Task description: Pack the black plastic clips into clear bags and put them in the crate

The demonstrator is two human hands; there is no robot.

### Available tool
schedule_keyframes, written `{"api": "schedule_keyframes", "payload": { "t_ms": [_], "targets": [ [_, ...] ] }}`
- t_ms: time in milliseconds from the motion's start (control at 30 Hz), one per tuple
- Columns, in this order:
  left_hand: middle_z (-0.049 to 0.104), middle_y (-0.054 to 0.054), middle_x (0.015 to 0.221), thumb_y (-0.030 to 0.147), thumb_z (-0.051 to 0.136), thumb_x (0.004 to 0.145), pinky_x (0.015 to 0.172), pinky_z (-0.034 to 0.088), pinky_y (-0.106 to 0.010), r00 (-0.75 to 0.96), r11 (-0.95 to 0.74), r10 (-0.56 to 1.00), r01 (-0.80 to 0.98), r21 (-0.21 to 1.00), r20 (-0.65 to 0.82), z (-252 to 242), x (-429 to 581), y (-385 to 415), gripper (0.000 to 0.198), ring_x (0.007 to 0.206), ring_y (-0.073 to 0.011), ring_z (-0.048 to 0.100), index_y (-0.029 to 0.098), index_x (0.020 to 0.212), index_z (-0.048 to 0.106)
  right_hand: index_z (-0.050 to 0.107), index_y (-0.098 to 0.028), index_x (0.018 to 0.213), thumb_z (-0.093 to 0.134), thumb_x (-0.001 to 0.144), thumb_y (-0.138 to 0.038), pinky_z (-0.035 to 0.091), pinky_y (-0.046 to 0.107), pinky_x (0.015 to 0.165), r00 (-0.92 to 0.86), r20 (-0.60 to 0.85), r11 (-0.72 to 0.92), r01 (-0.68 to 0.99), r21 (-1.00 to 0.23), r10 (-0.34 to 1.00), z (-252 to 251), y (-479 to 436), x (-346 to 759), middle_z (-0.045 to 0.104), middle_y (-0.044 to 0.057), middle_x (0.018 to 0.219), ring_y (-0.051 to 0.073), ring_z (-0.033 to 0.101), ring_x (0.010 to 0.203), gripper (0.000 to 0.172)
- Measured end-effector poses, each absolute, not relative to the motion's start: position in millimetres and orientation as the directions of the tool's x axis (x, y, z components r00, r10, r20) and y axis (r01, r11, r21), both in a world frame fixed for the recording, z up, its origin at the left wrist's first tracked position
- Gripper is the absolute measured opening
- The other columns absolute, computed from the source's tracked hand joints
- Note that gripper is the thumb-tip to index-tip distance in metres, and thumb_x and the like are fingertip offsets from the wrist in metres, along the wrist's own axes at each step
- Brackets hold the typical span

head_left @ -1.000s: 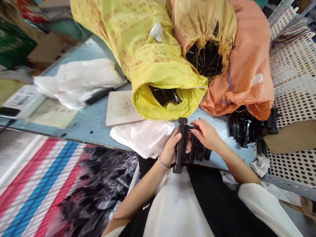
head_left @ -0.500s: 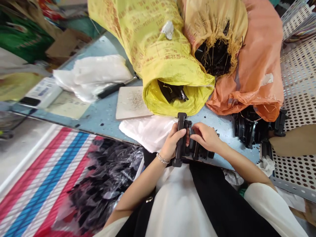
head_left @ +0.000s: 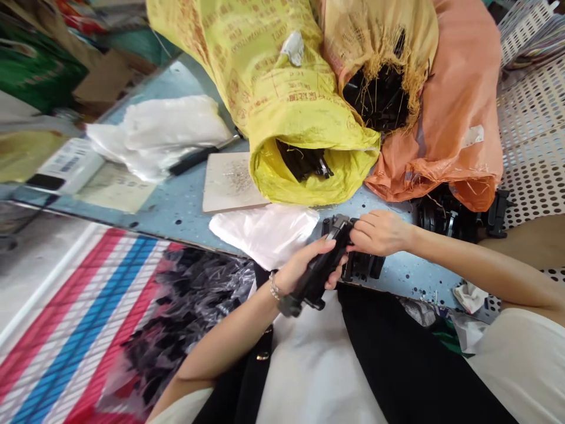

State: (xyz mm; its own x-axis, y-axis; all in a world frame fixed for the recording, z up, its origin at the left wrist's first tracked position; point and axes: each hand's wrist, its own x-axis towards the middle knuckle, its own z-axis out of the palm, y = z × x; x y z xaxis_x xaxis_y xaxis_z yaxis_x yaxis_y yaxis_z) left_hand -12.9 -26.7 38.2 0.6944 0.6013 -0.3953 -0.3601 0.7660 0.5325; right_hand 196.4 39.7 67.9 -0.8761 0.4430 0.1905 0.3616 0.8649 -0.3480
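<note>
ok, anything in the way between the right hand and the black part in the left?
Nothing visible. The fingers of the right hand are at the upper end of the black part the left hand grips; exact contact is unclear. Other black parts sit on the table, not between.

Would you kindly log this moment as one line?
left hand: gripping black device | right hand: at its far end | yellow sack: open, black parts inside

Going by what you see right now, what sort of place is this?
Likely a small workshop or packing area: a blue worktable, a yellow sack with black parts inside its mouth, and a heap of dark, plastic-wrapped pieces below the table edge.
</note>
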Motion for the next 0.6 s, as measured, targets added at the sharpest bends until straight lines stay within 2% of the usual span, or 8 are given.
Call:
{"api": "schedule_keyframes", "payload": {
  "t_ms": [100,167,200,267,367,433,533,600],
  "targets": [
    [0.059,0.004,0.071,0.049,0.073,0.081,0.049,0.045,-0.023,0.381,0.413,0.890,-0.433,0.801,-0.252,31,-3,-38,0.046,0.053,-0.0108,0.055,0.023,0.105,0.045,0.048,-0.022,0.071,0.017,0.104,-0.062,0.030,0.030,0.052,-0.620,0.087,0.442,0.447,-0.777,0.780,47,20,177,0.044,-0.002,0.057,0.013,0.038,0.050,0.061],
    [0.059,0.005,0.071,0.049,0.073,0.082,0.049,0.046,-0.023,0.311,0.320,0.930,-0.428,0.845,-0.194,26,-2,-39,0.046,0.053,-0.0107,0.056,0.024,0.104,0.042,0.046,-0.022,0.070,0.003,0.104,-0.060,0.030,0.028,0.049,-0.557,-0.079,0.191,0.410,-0.892,0.827,42,12,168,0.041,-0.004,0.053,0.013,0.036,0.046,0.066],
    [0.060,0.005,0.073,0.050,0.071,0.083,0.048,0.046,-0.023,0.320,0.336,0.925,-0.439,0.834,-0.204,24,-3,-38,0.045,0.053,-0.0109,0.057,0.024,0.104,0.041,0.046,-0.022,0.072,0.003,0.104,-0.060,0.031,0.027,0.049,-0.568,-0.118,0.159,0.414,-0.896,0.815,43,11,166,0.042,-0.004,0.054,0.013,0.038,0.047,0.066],
    [0.061,0.003,0.078,0.051,0.069,0.083,0.044,0.046,-0.023,0.364,0.408,0.898,-0.472,0.782,-0.248,24,-9,-34,0.044,0.053,-0.0115,0.058,0.024,0.105,0.041,0.052,-0.020,0.078,0.017,0.103,-0.065,0.036,0.027,0.055,-0.609,-0.053,0.310,0.476,-0.823,0.792,52,17,169,0.052,-0.001,0.063,0.014,0.046,0.056,0.062],
    [0.060,0.002,0.081,0.049,0.069,0.083,0.042,0.045,-0.023,0.439,0.505,0.848,-0.506,0.699,-0.296,32,-14,-30,0.044,0.052,-0.0115,0.058,0.023,0.107,0.044,0.058,-0.019,0.089,0.036,0.103,-0.059,0.039,0.030,0.065,-0.707,0.158,0.674,0.546,-0.497,0.689,67,35,182,0.060,0.005,0.080,0.018,0.052,0.074,0.048],
    [0.060,0.002,0.082,0.050,0.069,0.082,0.042,0.046,-0.023,0.483,0.554,0.816,-0.500,0.665,-0.316,38,-12,-31,0.044,0.052,-0.0109,0.056,0.022,0.106,0.045,0.059,-0.019,0.087,0.037,0.104,-0.052,0.038,0.032,0.065,-0.780,0.188,0.779,0.506,-0.371,0.597,70,43,187,0.060,0.006,0.077,0.019,0.051,0.074,0.044],
    [0.060,0.003,0.079,0.049,0.070,0.081,0.044,0.046,-0.023,0.409,0.496,0.857,-0.482,0.722,-0.314,40,-3,-35,0.044,0.052,-0.0106,0.056,0.023,0.104,0.044,0.057,-0.021,0.079,0.039,0.103,-0.056,0.037,0.031,0.062,-0.738,0.170,0.697,0.497,-0.516,0.653,62,41,184,0.056,0.003,0.070,0.018,0.050,0.067,0.046],
    [0.059,0.005,0.072,0.049,0.070,0.083,0.045,0.045,-0.021,0.324,0.416,0.902,-0.466,0.781,-0.287,38,1,-36,0.042,0.051,-0.0101,0.056,0.024,0.101,0.042,0.056,-0.021,0.079,0.027,0.105,-0.057,0.037,0.029,0.058,-0.668,0.119,0.568,0.509,-0.647,0.734,54,35,179,0.053,0.000,0.065,0.015,0.048,0.060,0.052]
  ]
}}
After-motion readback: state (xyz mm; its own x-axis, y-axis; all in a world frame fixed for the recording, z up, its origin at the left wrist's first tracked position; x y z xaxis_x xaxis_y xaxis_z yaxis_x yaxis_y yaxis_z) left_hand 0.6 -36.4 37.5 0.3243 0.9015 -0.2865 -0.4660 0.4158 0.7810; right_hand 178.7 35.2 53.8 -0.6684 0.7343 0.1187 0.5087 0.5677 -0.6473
